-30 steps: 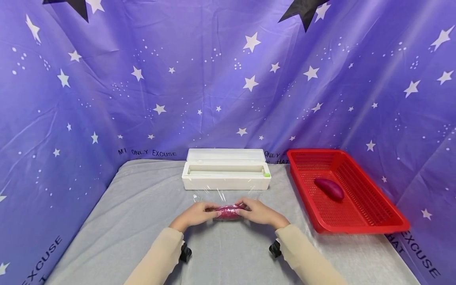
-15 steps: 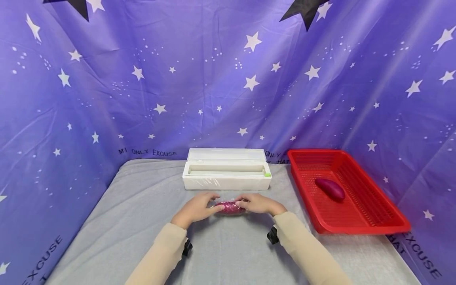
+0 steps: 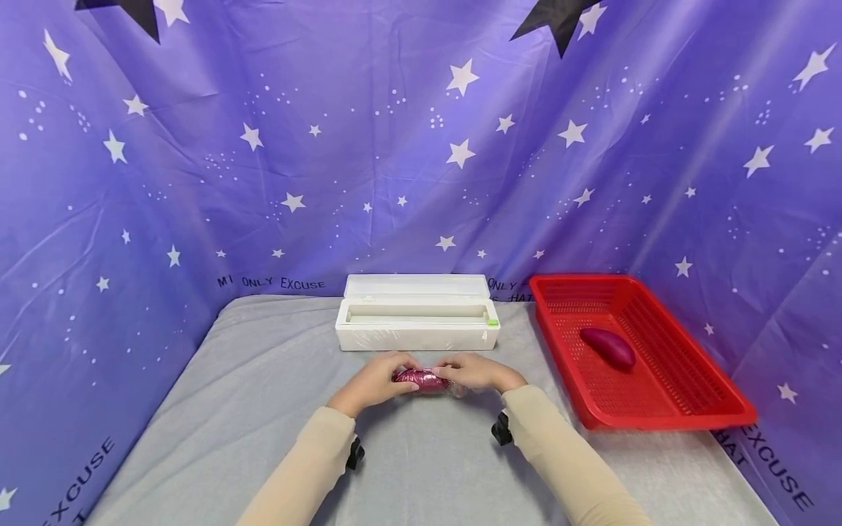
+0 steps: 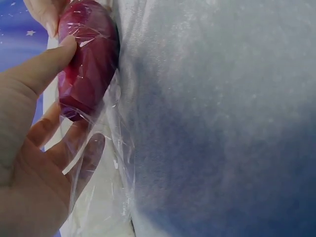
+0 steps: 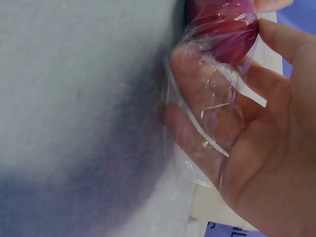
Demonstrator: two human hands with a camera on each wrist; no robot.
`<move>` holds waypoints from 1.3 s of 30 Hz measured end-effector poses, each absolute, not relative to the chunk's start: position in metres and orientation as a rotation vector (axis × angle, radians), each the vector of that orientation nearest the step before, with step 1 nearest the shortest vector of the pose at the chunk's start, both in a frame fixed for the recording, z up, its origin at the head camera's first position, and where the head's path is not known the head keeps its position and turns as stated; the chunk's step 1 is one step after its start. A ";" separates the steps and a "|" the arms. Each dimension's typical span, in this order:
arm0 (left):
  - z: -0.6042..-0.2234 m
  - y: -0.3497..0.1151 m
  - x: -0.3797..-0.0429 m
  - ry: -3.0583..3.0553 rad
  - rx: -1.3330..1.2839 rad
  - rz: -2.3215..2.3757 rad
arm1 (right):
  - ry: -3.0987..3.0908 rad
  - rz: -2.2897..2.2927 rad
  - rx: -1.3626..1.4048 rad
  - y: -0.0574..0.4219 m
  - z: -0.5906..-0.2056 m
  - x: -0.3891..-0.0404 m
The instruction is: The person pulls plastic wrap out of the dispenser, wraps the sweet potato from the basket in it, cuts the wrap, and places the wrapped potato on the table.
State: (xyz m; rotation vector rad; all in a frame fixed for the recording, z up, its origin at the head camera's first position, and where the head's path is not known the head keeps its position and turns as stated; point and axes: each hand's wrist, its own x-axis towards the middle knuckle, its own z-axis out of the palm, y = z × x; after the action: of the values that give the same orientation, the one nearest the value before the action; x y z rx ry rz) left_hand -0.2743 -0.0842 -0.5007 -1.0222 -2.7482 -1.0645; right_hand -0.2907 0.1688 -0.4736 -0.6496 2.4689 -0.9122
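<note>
Head view: a person's left hand (image 3: 373,381) and right hand (image 3: 479,371) meet over the middle of the bench (image 3: 421,467), which is covered in grey cloth, with a dark purple root (image 3: 416,378) in clear film held lengthwise between them. The left hand's grip pinches the root, thumb on the near side and fingers reaching round the far side. The right hand's grip pinches the opposite end, its thumb tip against the root. Whether the root rests on the cloth or is slightly raised, I cannot tell.

On the left wrist camera, shiny clear film (image 4: 114,111) lies tight over the root's skin and trails loose past its end, across the lower fingers. On the right wrist camera, the film also hangs loose and creased beyond the root's end, in front of the fingers, which show through it.

Just beyond the hands stands a long white box (image 3: 417,338), its translucent lid (image 3: 417,286) raised at the back and a small green piece (image 3: 492,322) at its right end. To the person's right, well apart from the hands, sits a red basket (image 3: 671,421) with perforated sides; a second purple root (image 3: 608,348), without film that I can make out, lies inside it. Beige sleeves (image 3: 569,460) cover both forearms, with a black device (image 3: 502,429) at each wrist. Behind everything hangs a purple curtain (image 3: 395,168) printed with white stars and lettering
</note>
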 end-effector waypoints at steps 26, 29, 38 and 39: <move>-0.483 -0.084 -0.297 -2.846 -1.122 -0.969 | 3.014 -0.731 -1.155 0.142 -0.468 -0.270; -0.483 -0.083 -0.299 -2.837 -1.092 -0.915 | 3.019 -0.729 -1.107 0.140 -0.471 -0.272; -0.488 -0.081 -0.304 -2.789 -1.075 -0.865 | 2.980 -0.799 -0.967 0.138 -0.472 -0.286; -0.488 -0.081 -0.305 -2.780 -1.064 -0.894 | 2.976 -0.805 -0.967 0.138 -0.472 -0.288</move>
State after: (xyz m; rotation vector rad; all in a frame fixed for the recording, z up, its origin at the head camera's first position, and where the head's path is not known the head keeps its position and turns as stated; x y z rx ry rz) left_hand -0.3046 -0.0809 -0.4879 -1.0644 -2.7803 -0.8937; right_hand -0.2876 0.1380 -0.4716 -0.9671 2.9759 -0.8050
